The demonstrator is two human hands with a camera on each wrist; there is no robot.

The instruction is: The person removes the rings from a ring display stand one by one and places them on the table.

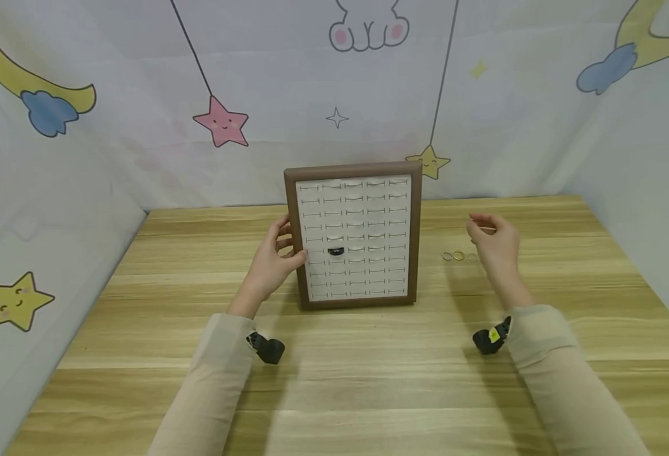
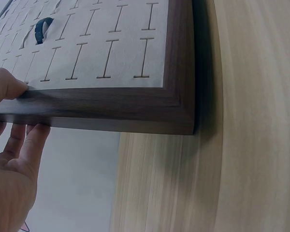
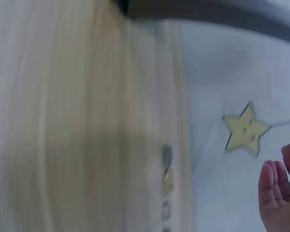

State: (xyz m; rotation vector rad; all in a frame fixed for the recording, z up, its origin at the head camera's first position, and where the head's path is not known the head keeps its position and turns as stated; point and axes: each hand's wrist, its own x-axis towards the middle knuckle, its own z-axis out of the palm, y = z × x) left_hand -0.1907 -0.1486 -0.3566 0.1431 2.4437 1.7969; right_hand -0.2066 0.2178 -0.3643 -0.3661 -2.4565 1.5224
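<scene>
A brown wood-framed ring display board [image 1: 359, 297] stands upright on the table, its pale panel cut with rows of slots. One black ring [image 1: 336, 251] sits in a slot left of the middle; the left wrist view shows this black ring [image 2: 39, 32] too. My left hand [image 1: 268, 266] grips the board's left edge, thumb in front and fingers behind. To the right, my right hand [image 1: 496, 244] is raised above the table, fingers loosely bent, with no thing seen in it. Beneath and beside it lie a silver ring [image 1: 447, 256] and a gold ring [image 1: 458, 256].
More rings lie in the same row, among them a thin pale ring [image 1: 472, 258]; the right wrist view blurs them. Behind the wooden table [image 1: 362, 380] hangs a white cloth [image 1: 334, 82] printed with stars and moons. Black cameras [image 1: 268, 348] sit at both wrists.
</scene>
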